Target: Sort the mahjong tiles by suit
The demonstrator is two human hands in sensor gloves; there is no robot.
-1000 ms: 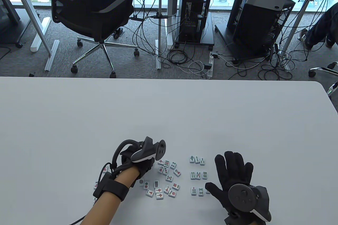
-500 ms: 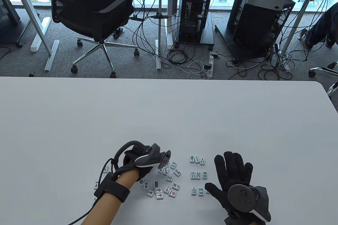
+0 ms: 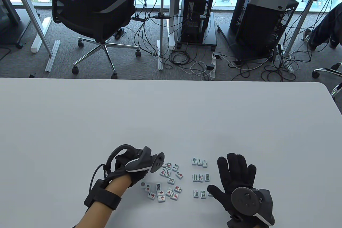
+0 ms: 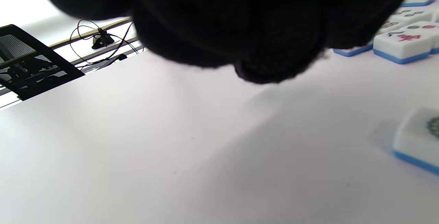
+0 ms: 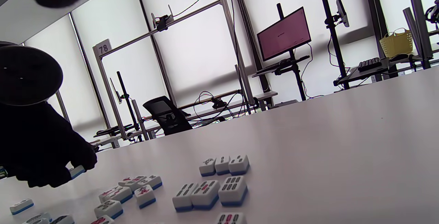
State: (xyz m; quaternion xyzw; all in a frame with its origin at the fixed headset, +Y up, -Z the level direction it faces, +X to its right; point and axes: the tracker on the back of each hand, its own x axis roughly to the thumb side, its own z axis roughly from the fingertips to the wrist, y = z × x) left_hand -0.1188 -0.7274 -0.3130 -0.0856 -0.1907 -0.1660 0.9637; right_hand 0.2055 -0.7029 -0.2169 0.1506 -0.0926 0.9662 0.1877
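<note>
On the white counter [image 3: 171, 121], a gloved left hand [image 3: 133, 167] hangs above loose mixed mahjong tiles [image 3: 167, 182], its fingers curled around one blue-backed tile [image 5: 77, 171], seen from the right wrist. Just beside neat rows of bamboo-suit tiles [image 3: 200, 177], the right hand [image 3: 235, 182] lies flat, fingers spread and holding nothing.

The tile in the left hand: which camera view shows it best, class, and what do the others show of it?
The right wrist view: the left hand pinches a blue-backed tile at its fingertips. In the table view the tracker and glove hide it; in the left wrist view the dark glove covers it.
</note>
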